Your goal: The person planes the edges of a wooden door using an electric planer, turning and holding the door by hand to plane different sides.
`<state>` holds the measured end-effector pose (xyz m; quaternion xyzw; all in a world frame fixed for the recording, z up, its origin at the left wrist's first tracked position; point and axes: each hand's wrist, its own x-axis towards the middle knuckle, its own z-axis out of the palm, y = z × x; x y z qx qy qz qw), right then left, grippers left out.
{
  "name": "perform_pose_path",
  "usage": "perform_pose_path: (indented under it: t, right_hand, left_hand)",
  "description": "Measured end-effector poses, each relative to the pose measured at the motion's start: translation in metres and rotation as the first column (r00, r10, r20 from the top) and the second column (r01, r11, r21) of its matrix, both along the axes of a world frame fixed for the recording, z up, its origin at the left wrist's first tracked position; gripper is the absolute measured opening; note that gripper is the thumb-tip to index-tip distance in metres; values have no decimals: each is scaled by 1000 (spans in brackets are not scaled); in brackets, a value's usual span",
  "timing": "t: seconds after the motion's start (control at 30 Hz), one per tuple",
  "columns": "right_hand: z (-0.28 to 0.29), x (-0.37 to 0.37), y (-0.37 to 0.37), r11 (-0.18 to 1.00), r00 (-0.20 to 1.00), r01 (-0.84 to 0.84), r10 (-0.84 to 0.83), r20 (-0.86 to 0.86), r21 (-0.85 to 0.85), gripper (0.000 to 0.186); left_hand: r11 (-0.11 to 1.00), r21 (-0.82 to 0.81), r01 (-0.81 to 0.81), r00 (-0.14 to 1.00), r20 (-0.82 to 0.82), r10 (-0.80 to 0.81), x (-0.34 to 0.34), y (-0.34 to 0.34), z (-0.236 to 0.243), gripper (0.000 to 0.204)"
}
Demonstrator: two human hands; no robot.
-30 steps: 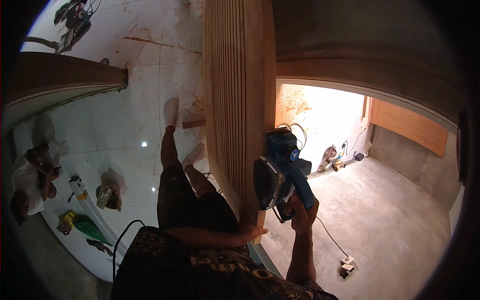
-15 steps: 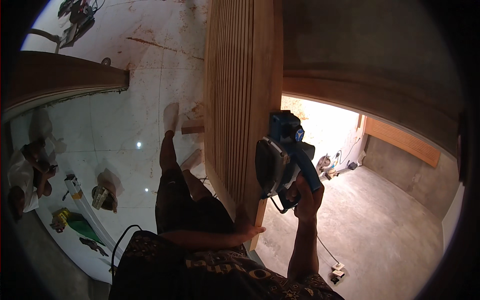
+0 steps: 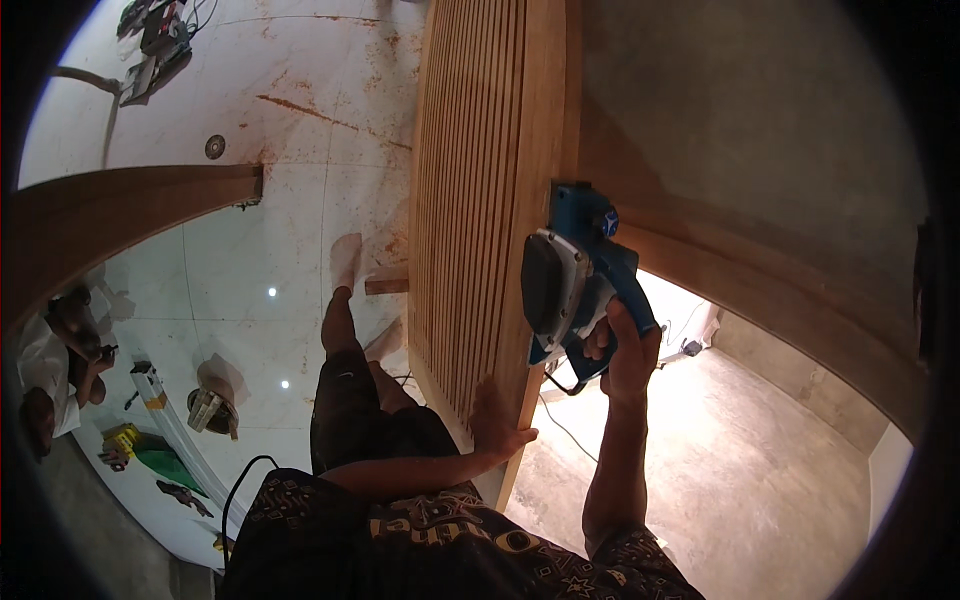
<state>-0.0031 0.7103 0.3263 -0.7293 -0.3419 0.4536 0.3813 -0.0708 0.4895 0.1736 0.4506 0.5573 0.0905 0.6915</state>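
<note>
A blue electric planer [image 3: 575,275] with a black side cover sits against the right-hand edge of a slatted wooden door [image 3: 465,210], which stands on its side. My right hand [image 3: 627,352] is closed round the planer's rear handle. Lower down, my left hand [image 3: 500,430] grips the near end of the door, fingers lying on the slatted face and thumb over the edge. The planer's sole is hidden where it meets the wood.
A wooden block [image 3: 387,281] lies by my foot, left of the door. At far left a person [image 3: 65,365] crouches near a long metal profile [image 3: 180,425] and several tools. Wooden frame members [image 3: 140,200] border both sides. A cord [image 3: 570,430] runs behind my right arm.
The planer and my right hand have moved forward along the door edge, away from me. My left hand stays on the door's near end. The view has shifted slightly.
</note>
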Motion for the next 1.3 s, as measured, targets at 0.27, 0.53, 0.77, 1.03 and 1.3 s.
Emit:
perform_pose_path:
  t: [0.27, 0.53, 0.77, 1.03, 1.3]
  right_hand:
    - [4, -23, 128, 999, 999, 22, -20, -42, 42, 13]
    - [0, -47, 264, 1000, 997, 18, -16, -75, 23, 21]
    - [3, -84, 366, 999, 1000, 26, -26, 1, 35, 23]
    - [-7, -119, 466, 999, 996, -39, 36, 87, 35, 24]
    - [-24, -112, 594, 977, 981, -183, 188, -37, 105, 23]
  left_hand:
    - [996, -87, 8, 999, -47, -12, -20, 90, 16, 133]
    - [972, -230, 48, 996, -59, -64, -40, 146, 28, 133]
    - [919, -385, 88, 996, 16, -88, -62, 184, 29, 130]
    - [866, -482, 135, 991, 56, -124, -85, 212, 14, 130]
    - [890, -452, 55, 998, 43, -40, -90, 221, 6, 129]
